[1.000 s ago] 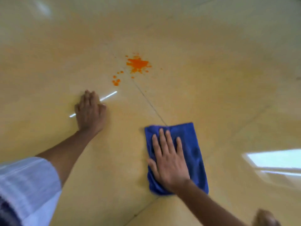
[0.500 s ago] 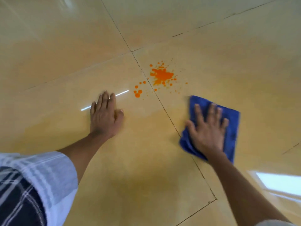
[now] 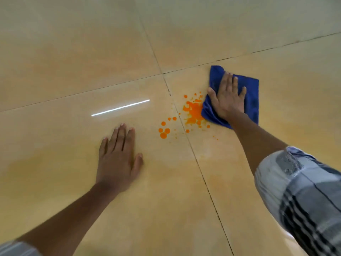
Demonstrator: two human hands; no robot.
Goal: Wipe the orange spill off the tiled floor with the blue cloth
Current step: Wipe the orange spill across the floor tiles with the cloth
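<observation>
An orange spill [image 3: 193, 111] lies on the glossy beige tiled floor [image 3: 73, 61], with a cluster of round drops [image 3: 164, 131] to its lower left across a grout line. The blue cloth [image 3: 251, 95] is spread flat just right of the spill, its left edge touching the main splash. My right hand [image 3: 227, 99] presses palm-down on the cloth, fingers spread and pointing away from me. My left hand [image 3: 118, 159] rests flat on the bare tile, left of and nearer than the drops, holding nothing.
Dark grout lines [image 3: 201, 174] cross near the spill. A bright streak of reflected light [image 3: 120, 108] shows on the tile beyond my left hand. Checked sleeves [image 3: 302, 196] edge the lower frame.
My right hand has slid the cloth forward and up to the spill's right edge. The view has moved closer to the spill. My left hand stays flat on the floor.
</observation>
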